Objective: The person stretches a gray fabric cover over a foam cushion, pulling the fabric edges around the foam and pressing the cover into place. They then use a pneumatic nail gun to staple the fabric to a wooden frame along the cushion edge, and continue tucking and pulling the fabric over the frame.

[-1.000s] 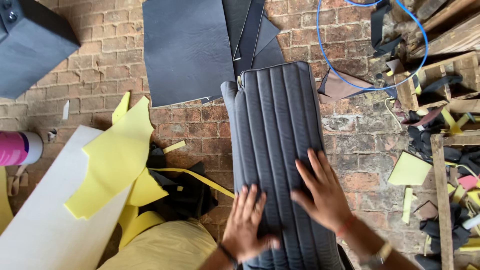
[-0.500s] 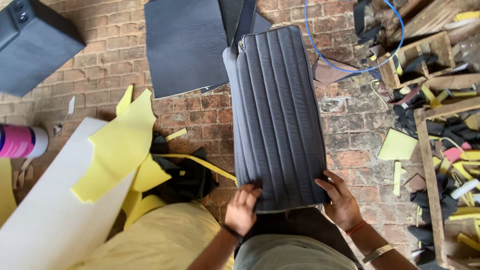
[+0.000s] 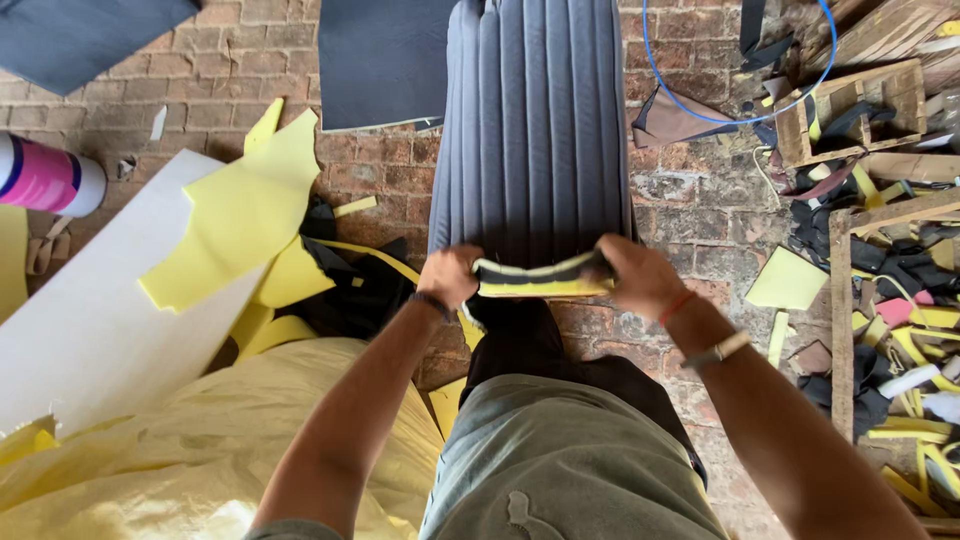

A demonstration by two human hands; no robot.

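Since half a second ago, both hands have moved from the side corners of the ribbed grey seat cover point(image 3: 535, 120) to its near edge, and this edge is now lifted and turned up. Left hand point(image 3: 450, 277) clenches the left corner of the edge; right hand point(image 3: 632, 275) clenches the right corner, so the yellow foam backing point(image 3: 530, 288) shows between them. From this cover, the panel runs away over the brick floor point(image 3: 690, 200). Left of the cover lie yellow foam scraps point(image 3: 240, 215) and a white board point(image 3: 90, 320); right of it a blue cord point(image 3: 740, 110). I judge that an equal pull with both hands would keep the ribs straight.
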